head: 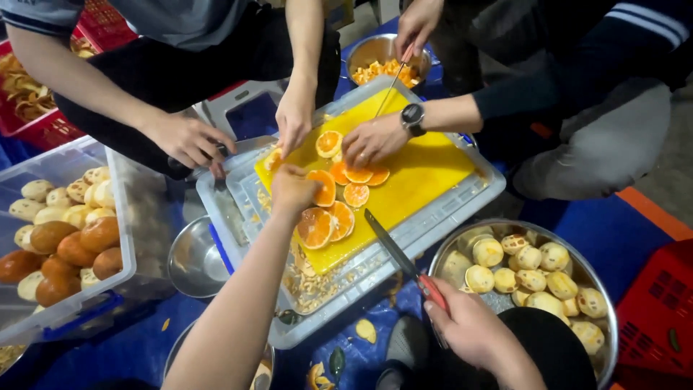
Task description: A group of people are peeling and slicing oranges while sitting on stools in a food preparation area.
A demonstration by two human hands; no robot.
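I note left hand (292, 189) closed on orange slice (323, 188) at yellow cutting board (426, 170) near edge; right hand (465, 328) grips knife (393, 249). Risk: blade nicks crowded co-worker hands (372, 141).

Bright orange citrus slices (328, 217) lie on a glossy yellow plastic cutting board (426, 170) over a clear, pale-grey plastic lid (462, 209), beside a red-handled steel knife (404, 261), with pale yellow peeled fruits (530, 278) filling the near-right silver metal bowl (603, 289).

Blue floor mat (621, 235) w/ orange strip (653, 211), grey concrete (682, 170) beyond; red crates (657, 310) at edges.
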